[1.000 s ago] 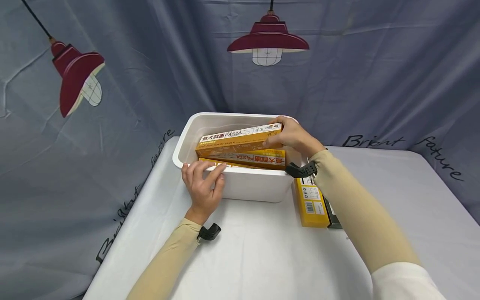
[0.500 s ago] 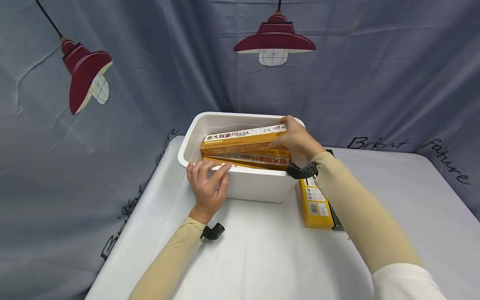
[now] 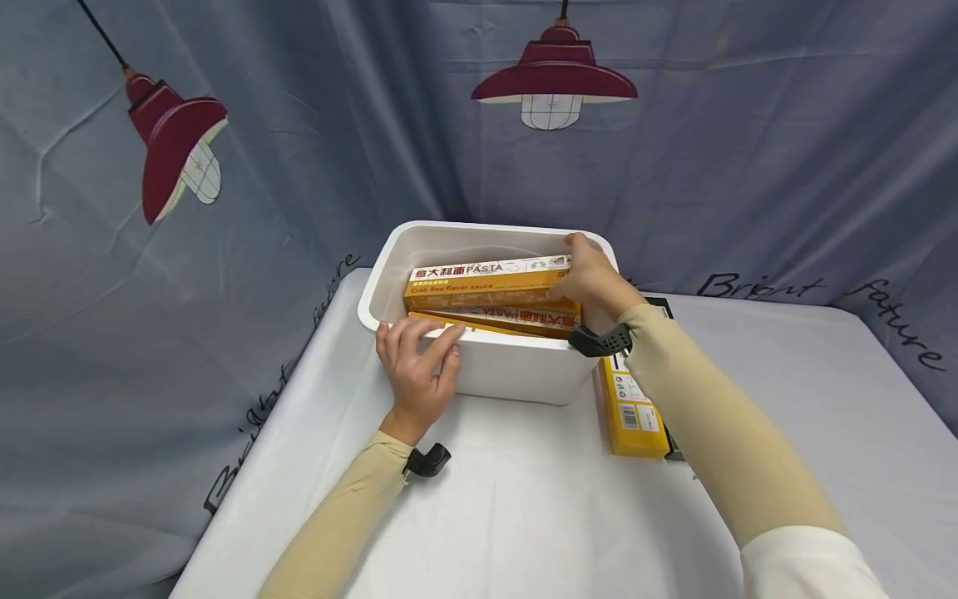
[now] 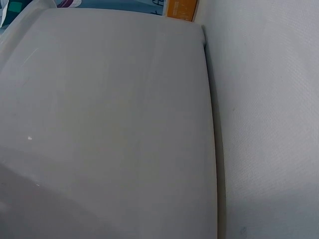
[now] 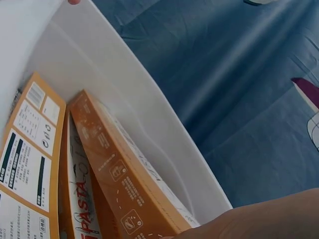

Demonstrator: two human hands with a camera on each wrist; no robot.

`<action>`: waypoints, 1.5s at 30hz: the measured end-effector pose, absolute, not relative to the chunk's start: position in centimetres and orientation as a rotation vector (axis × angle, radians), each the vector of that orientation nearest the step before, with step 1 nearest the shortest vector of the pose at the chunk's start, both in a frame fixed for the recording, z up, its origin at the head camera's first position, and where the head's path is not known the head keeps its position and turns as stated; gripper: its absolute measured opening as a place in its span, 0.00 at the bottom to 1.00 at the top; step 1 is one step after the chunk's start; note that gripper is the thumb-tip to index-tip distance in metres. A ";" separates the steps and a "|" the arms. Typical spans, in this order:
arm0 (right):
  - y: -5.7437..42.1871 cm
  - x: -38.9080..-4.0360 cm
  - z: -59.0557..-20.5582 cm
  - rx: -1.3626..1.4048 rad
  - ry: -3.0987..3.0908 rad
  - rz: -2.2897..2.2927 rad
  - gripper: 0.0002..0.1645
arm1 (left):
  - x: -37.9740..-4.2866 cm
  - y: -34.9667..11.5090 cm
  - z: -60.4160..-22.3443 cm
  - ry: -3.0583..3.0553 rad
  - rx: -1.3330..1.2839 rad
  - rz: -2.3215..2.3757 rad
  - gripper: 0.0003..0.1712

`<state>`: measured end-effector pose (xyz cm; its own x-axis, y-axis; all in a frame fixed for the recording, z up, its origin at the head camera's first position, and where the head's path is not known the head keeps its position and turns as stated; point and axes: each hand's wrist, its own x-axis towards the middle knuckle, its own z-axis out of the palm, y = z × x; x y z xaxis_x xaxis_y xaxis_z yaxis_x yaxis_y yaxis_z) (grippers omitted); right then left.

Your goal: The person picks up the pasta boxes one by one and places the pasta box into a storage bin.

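In the head view, a white plastic bin (image 3: pixel 516 374) stands near the back of the table. My right hand (image 3: pixel 599 279) reaches over its right end and grips an orange-and-white pasta box (image 3: pixel 486 287) by that end. This box slants inside the bin, above another pasta box (image 3: pixel 550 322). A further yellow-orange box (image 5: pixel 30 149) lies along the near wall, best seen in the right wrist view. My left hand (image 3: pixel 414 374) holds the bin's near rim at the left, fingers bent over it. Only the bin's outer wall (image 4: pixel 109 109) fills most of the left wrist view.
Right of the bin, a yellow box (image 3: pixel 632 416) lies on the white-covered table (image 3: pixel 486 516). A dark box (image 3: pixel 660 305) lies beside it, partly hidden by my right forearm. A blue-grey curtain (image 3: pixel 359 125) with printed lamps hangs close behind the bin.
My right hand has lowered the pasta box a little deeper into the bin, covering more of the box beneath. My left hand stays on the rim. The head view has shifted slightly.
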<state>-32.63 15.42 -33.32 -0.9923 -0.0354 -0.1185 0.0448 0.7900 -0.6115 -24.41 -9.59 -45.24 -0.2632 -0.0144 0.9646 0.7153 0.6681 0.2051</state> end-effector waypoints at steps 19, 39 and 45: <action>15.4 -32.5 -33.7 0.078 2.984 -1.034 0.58 | -24.7 -9.6 -45.4 -1.700 -0.578 -0.770 0.11; 17.9 -30.2 -31.4 0.005 2.894 -1.328 0.52 | -24.7 -9.5 -45.7 -1.686 -0.577 -0.776 0.11; 22.5 -27.8 -30.8 0.071 2.989 -1.250 0.54 | -24.7 -9.6 -45.7 -1.675 -0.573 -0.771 0.11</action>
